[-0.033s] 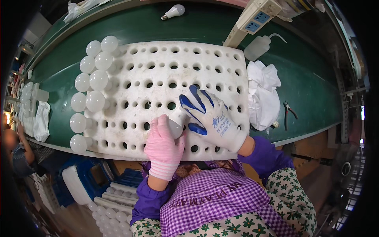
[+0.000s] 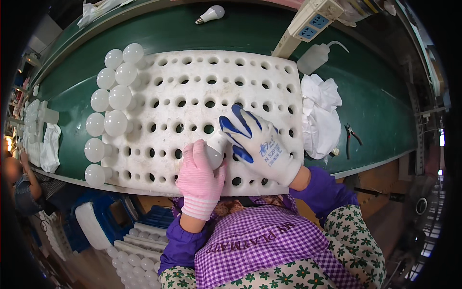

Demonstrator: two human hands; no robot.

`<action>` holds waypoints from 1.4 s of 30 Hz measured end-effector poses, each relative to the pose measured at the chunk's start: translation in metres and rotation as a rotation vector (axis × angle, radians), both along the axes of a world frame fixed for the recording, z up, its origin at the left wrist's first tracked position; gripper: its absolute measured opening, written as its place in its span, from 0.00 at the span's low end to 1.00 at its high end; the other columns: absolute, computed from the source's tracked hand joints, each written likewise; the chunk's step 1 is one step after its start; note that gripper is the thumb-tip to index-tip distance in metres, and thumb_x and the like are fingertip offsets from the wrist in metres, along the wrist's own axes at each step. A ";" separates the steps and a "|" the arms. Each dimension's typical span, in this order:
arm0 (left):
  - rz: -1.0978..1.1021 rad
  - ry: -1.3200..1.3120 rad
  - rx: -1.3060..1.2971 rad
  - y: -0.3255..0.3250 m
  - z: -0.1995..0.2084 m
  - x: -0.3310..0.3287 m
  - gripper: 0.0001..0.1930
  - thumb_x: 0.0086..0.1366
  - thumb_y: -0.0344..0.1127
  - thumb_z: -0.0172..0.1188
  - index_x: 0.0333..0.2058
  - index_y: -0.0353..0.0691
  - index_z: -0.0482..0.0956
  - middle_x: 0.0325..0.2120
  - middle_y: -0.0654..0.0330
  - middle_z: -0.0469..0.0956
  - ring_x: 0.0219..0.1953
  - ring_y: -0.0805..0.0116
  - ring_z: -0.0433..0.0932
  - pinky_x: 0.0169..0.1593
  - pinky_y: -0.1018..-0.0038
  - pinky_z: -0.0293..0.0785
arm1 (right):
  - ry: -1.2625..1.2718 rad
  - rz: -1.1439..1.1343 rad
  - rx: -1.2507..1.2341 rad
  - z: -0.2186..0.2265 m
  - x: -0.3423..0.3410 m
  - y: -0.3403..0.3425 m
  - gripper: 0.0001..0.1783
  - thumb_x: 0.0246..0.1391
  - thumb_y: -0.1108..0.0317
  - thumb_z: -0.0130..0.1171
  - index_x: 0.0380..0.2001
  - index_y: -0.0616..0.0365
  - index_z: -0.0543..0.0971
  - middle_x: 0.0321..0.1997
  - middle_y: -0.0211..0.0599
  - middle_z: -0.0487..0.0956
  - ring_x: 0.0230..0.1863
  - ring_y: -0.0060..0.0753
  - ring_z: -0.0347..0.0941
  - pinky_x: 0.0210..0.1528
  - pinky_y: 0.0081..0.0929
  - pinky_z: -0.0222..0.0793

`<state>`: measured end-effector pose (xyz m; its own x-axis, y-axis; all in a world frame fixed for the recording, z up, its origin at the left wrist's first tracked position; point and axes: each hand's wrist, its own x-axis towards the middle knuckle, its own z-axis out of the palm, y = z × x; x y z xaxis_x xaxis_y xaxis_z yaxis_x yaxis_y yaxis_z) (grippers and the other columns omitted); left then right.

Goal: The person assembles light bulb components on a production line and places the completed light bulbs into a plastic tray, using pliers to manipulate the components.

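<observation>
A white light bulb (image 2: 215, 153) with a rounded dome is held between my hands, low over the white foam board (image 2: 156, 130) with rows of holes. My left hand (image 2: 199, 173), in a pink striped glove, is closed around the dome from the left. My right hand (image 2: 262, 144), in a white glove with blue-coated fingers, has its thumb and index finger about the bulb's narrow end, which they hide. Its other fingers stretch out over the board. Two uneven columns of bulbs (image 2: 120, 98) stand with domes up along the board's left side.
A single bulb (image 2: 210, 15) lies on the green table (image 2: 168, 36) behind the board. To the right are a squeeze bottle (image 2: 314, 58), a crumpled white cloth (image 2: 320, 115) and pliers (image 2: 352, 139). A socket strip (image 2: 308, 26) rises at the back. More bulbs (image 2: 134, 262) sit below left.
My right thumb has shifted very slightly upward. The bulb, my left hand and everything else look the same.
</observation>
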<state>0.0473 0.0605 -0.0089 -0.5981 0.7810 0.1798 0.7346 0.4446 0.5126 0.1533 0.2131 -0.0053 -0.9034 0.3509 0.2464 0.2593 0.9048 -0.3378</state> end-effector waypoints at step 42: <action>-0.021 -0.055 0.044 -0.001 -0.003 0.000 0.35 0.49 0.35 0.68 0.55 0.34 0.63 0.49 0.44 0.69 0.44 0.45 0.76 0.45 0.62 0.75 | -0.110 0.120 0.122 0.033 -0.006 -0.024 0.27 0.49 0.68 0.52 0.55 0.41 0.75 0.66 0.32 0.67 0.57 0.52 0.66 0.52 0.44 0.62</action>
<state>0.0473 0.0593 -0.0116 -0.5918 0.7854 0.1812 0.7134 0.4058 0.5713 0.1477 0.1886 0.0277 -0.9607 0.2131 0.1777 0.1769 0.9639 -0.1991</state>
